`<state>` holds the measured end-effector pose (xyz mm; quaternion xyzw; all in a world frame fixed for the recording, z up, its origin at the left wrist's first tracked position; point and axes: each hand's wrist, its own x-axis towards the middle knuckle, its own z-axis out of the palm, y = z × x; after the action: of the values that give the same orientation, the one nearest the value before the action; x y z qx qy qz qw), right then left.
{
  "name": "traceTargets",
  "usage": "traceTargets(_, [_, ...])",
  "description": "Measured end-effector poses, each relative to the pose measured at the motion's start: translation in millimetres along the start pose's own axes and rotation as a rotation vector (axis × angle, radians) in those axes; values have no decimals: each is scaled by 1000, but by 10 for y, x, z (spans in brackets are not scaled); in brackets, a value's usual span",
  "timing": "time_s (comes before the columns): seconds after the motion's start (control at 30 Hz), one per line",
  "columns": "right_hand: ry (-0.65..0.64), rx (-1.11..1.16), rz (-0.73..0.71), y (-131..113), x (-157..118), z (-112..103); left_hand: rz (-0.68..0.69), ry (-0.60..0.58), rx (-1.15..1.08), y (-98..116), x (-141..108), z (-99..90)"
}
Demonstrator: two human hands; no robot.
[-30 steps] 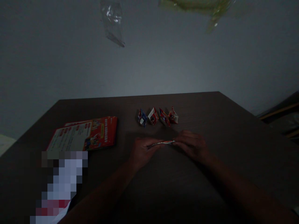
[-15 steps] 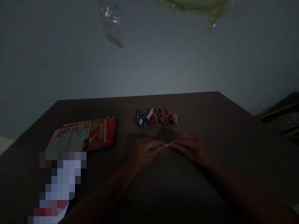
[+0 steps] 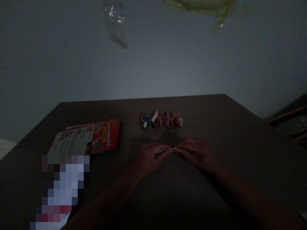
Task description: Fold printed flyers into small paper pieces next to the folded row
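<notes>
My left hand (image 3: 150,158) and my right hand (image 3: 195,151) meet near the middle of the dark table, both pinching a thin folded piece of paper (image 3: 173,149) between them. Much of the paper is hidden by my fingers. Beyond my hands stand several small folded paper pieces in a row: a blue one (image 3: 145,121), a red and white one (image 3: 157,119), a red one with mixed print (image 3: 169,120), and at the right end another red and white one (image 3: 177,119).
Red and white printed booklets or sheets (image 3: 106,137) lie stacked on the left of the table (image 3: 192,103). A pixelated patch covers the lower left. Clear plastic (image 3: 116,24) and yellowish tape (image 3: 203,7) hang on the wall behind.
The paper between my fingers has tilted slightly and shows less red. Both hands stay nearly in place, and the view has shifted a little.
</notes>
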<state>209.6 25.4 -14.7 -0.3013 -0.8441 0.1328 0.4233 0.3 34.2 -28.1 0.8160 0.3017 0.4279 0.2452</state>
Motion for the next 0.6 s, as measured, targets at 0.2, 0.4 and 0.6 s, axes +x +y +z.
traceTargets(0.2, [-19,11,2,-36,18,29,7,-17,16,14,-6,-19])
traceTargets(0.4, [-1,15,-26,-73,26,28,135,4,66,14,17,0])
traceTargets(0.6, [-34,-20,-30,-77,54,45,203,-1,170,11,16,2])
